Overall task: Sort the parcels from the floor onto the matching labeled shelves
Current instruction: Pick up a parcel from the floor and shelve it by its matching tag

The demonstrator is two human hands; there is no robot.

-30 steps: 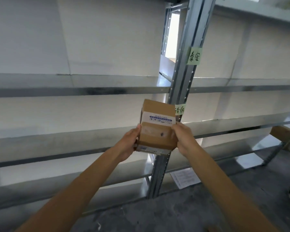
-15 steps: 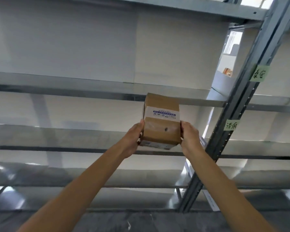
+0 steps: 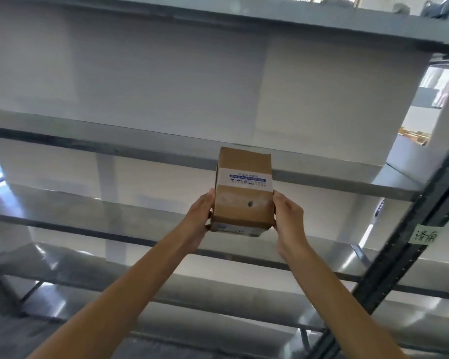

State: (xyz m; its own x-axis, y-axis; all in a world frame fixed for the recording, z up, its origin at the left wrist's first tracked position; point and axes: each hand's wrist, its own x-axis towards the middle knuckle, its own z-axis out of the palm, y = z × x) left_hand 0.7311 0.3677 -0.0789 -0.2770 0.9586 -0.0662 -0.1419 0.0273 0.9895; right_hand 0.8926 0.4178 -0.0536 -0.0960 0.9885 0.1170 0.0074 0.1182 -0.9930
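A small brown cardboard parcel (image 3: 244,193) with a white band of blue print is held up in front of the metal shelving. My left hand (image 3: 198,218) grips its left side and my right hand (image 3: 288,218) grips its right side. The parcel's top reaches the front edge of a grey metal shelf (image 3: 114,146). A green handwritten label (image 3: 424,237) is stuck on the dark upright post (image 3: 410,257) at the right.
Several grey shelves run across the view, one above the parcel (image 3: 218,19) and others below (image 3: 88,229). White panels back the shelves. Grey floor shows at the bottom left.
The view has swung left, so the post and its label slid to the right edge. Both hands have kept hold of the parcel, now further up against the shelf edge.
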